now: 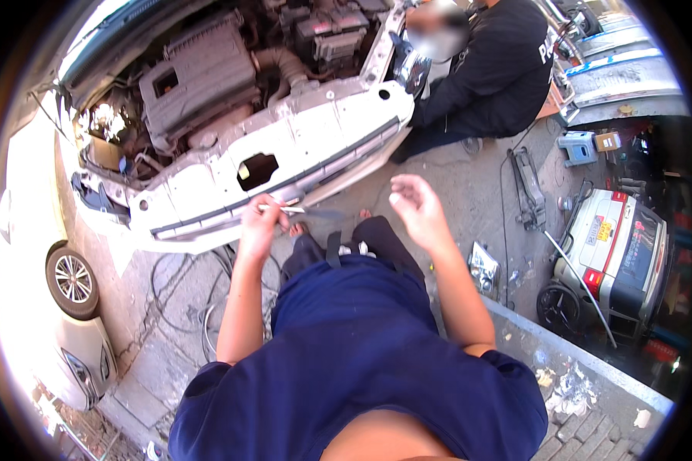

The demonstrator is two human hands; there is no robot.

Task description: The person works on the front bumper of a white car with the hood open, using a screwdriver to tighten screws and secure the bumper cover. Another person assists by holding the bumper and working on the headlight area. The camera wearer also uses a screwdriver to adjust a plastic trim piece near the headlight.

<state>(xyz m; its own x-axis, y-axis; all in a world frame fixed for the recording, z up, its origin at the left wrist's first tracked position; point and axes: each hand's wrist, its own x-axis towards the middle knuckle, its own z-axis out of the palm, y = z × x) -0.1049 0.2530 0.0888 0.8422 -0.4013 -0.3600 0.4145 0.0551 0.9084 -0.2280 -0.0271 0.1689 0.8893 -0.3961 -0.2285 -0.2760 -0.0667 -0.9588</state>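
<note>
My left hand [261, 223] is closed around a thin pale rod [291, 209], held level before the car's front. Past my fingers its far end blurs, and what kind of tool it is cannot be made out. Just beyond that hand runs the white front panel [207, 184] of a car with its engine bay open; a dark rectangular hole [258, 170] is cut in the panel. My right hand [417, 206] is raised in the air, fingers loosely bent and apart, with nothing in it. Dusty engine parts, including a large grey cover [200, 84], lie behind the panel.
A person in black [492, 69] crouches at the car's right front corner. On the ground to my right are a loose headlight [483, 267], a floor jack [527, 188] and a blue stool [578, 147]. Hoses [173, 284] lie on my left. Parked cars stand on both sides.
</note>
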